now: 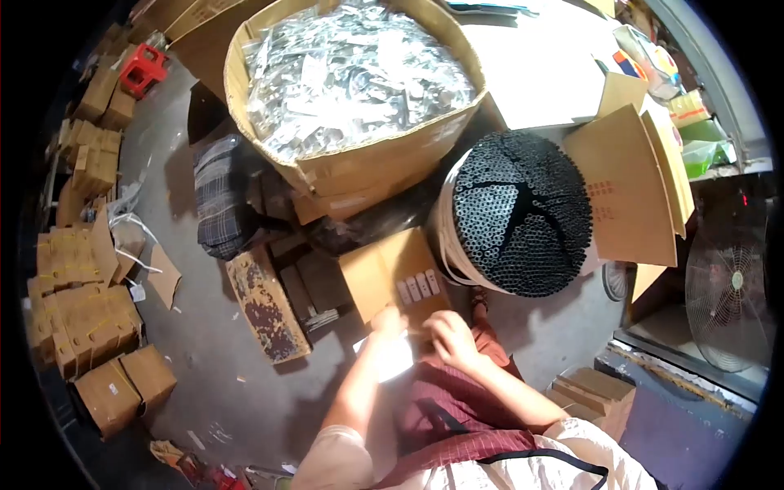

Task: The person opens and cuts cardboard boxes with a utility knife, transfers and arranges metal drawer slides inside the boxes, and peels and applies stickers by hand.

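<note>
From afar, I am viewing the left hand (389, 321) and right hand (451, 336), fingers bent, at the near edge of a box (369, 269); whether either is grasping anything, I cannot tell. The box, containing white packets (418, 287), is sitting near a bucket (447, 219), presumably for easy reach.

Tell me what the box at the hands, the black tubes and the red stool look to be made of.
Box: matt brown, likely cardboard, judging by its thin, flat walls. Tubes: dark, slightly shiny; metal or plastic, the hollow round ends leave it open. Stool: probably glossy plastic, given its even red colour and moulded-looking cutouts.
</note>
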### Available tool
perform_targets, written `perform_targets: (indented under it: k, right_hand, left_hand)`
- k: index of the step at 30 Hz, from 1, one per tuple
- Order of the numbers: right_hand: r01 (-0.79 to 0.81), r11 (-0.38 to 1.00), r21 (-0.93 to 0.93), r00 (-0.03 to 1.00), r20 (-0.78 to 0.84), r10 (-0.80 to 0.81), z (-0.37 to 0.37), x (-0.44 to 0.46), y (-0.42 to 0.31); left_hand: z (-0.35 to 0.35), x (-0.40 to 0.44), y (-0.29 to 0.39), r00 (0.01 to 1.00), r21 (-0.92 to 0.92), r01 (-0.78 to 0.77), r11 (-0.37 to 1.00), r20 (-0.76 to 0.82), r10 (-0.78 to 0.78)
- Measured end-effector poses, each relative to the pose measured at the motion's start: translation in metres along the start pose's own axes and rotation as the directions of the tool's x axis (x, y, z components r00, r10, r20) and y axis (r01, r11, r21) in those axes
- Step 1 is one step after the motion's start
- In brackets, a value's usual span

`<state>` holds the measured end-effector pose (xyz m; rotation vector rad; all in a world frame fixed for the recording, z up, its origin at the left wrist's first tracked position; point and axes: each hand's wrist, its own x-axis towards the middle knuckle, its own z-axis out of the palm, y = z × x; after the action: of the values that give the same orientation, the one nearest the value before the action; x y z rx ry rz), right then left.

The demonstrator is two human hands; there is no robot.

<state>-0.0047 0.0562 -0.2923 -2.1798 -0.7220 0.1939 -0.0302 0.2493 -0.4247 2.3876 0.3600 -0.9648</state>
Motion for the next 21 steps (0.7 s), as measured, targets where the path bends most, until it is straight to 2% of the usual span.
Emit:
perform_targets:
  k: [2, 3, 4, 6, 8, 9, 10, 11, 12, 13, 14, 15, 16, 17, 18, 19, 20, 21]
  right_hand:
    - [-0.369, 0.917, -0.152, 0.925, -0.153, 0.346, 0.036, -0.029, 0.033]
    - [-0.521, 0.838, -0.162, 0.743, 0.398, 0.539, 0.026, -0.013, 0.029]
    - [-0.283, 0.957, 0.068, 0.876, 0.426, 0.229, 0.04, -0.018, 0.043]
    - [-0.16, 0.977, 0.142, 0.864, 0.499, 0.069, 0.074, -0.015, 0.067]
    - [-0.135, 0.988, 0.078, 0.781, 0.621, 0.058, 0.065, 0.01, 0.077]
    - [-0.391, 0.907, 0.159, 0.739, 0.641, 0.207, 0.055, 0.018, 0.069]
    - [-0.471, 0.871, 0.139, 0.636, 0.738, 0.226, 0.068, 0.024, 0.085]
    - [-0.685, 0.454, 0.569, 0.708, 0.668, 0.23, 0.047, 0.007, 0.074]
    - [-0.578, -0.122, 0.807, 0.762, 0.587, 0.274, 0.01, -0.007, 0.058]
    - [-0.589, -0.03, 0.807, 0.786, 0.582, 0.209, 0.001, -0.006, 0.066]
    - [-0.589, 0.349, 0.729, 0.798, 0.593, 0.108, -0.004, -0.01, 0.083]
    - [-0.424, 0.697, 0.579, 0.81, 0.587, 0.005, -0.009, -0.013, 0.106]
    - [-0.235, 0.841, 0.488, 0.826, 0.556, -0.092, -0.025, -0.024, 0.125]
    - [-0.073, 0.902, 0.426, 0.836, 0.519, -0.177, -0.044, -0.041, 0.146]
    - [0.049, 0.926, 0.375, 0.845, 0.479, -0.239, -0.068, -0.062, 0.169]
    - [0.125, 0.94, 0.316, 0.844, 0.465, -0.269, -0.099, -0.083, 0.195]
    - [0.118, 0.961, 0.249, 0.827, 0.511, -0.234, -0.129, -0.105, 0.223]
    - [0.003, 0.992, 0.129, 0.717, 0.691, -0.092, -0.184, -0.121, 0.235]
  left_hand:
    - [-0.014, -0.006, 0.001, 0.999, -0.041, -0.002, 0.999, -0.039, 0.001]
    - [-0.02, -0.01, 0.002, 1.0, -0.047, 0.02, 0.999, -0.017, -0.021]
    - [-0.028, -0.016, 0.003, 0.999, -0.05, 0.046, 0.998, 0.006, -0.045]
    - [-0.033, -0.036, 0.0, 0.993, -0.094, 0.119, 0.988, -0.001, -0.12]
    - [-0.035, -0.055, -0.005, 0.976, -0.189, 0.188, 0.964, -0.075, -0.205]
    - [-0.035, -0.069, -0.006, 0.966, -0.363, 0.145, 0.92, -0.147, -0.211]
    - [-0.031, -0.084, -0.006, 0.954, -0.521, 0.074, 0.85, -0.211, -0.212]
    - [-0.009, -0.084, -0.026, 0.927, -0.405, 0.11, 0.908, -0.287, -0.241]
    - [0.019, -0.077, -0.054, 0.895, -0.396, 0.204, 0.895, -0.294, -0.335]
    - [-0.008, -0.111, -0.019, 0.905, -0.553, 0.178, 0.814, -0.233, -0.357]
    - [0.004, -0.12, -0.02, 0.89, -0.771, 0.123, 0.625, -0.193, -0.414]
    - [0.002, -0.135, -0.009, 0.871, -0.814, 0.088, 0.574, -0.217, -0.441]
    - [-0.003, -0.151, 0.004, 0.82, -0.79, 0.099, 0.606, -0.28, -0.499]
    - [0.003, -0.157, -0.001, 0.783, -0.827, 0.053, 0.56, -0.313, -0.537]
    - [0.0, -0.166, 0.009, 0.732, -0.819, -0.036, 0.572, -0.411, -0.543]
    - [0.007, -0.163, -0.003, 0.652, -0.86, -0.179, 0.478, -0.467, -0.597]
    - [-0.036, -0.199, 0.087, 0.563, -0.876, -0.24, 0.419, -0.477, -0.675]
    - [-0.049, -0.21, 0.114, 0.47, -0.895, -0.302, 0.328, -0.439, -0.766]
